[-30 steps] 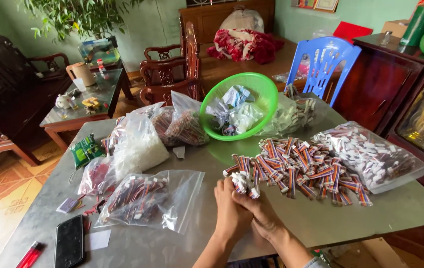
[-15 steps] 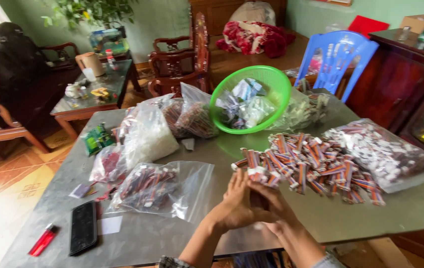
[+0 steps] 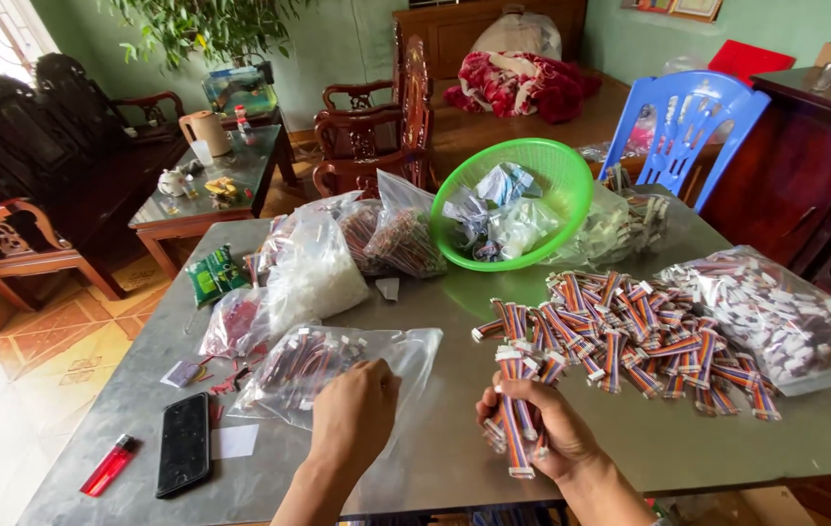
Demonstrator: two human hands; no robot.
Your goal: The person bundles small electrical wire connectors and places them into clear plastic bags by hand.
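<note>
Currently, head view: a bundle of short red-blue-white wire harnesses (image 3: 516,419) is gripped in the closed fingers of the right hand (image 3: 544,431), just above the grey metal table (image 3: 454,312). The left hand (image 3: 355,414) is laid on a clear plastic zip bag of harnesses (image 3: 323,365), fingers curled down onto it. A loose pile of matching harnesses (image 3: 620,336) is spread just beyond the right hand; a green plastic basket (image 3: 571,185) is set farther back.

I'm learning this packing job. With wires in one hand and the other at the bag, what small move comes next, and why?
Probably open the bag's mouth with the left hand, which rests on it. The right hand holds a bunch of wires beside it, and the bag, lying flat, already holds similar wires.
</note>
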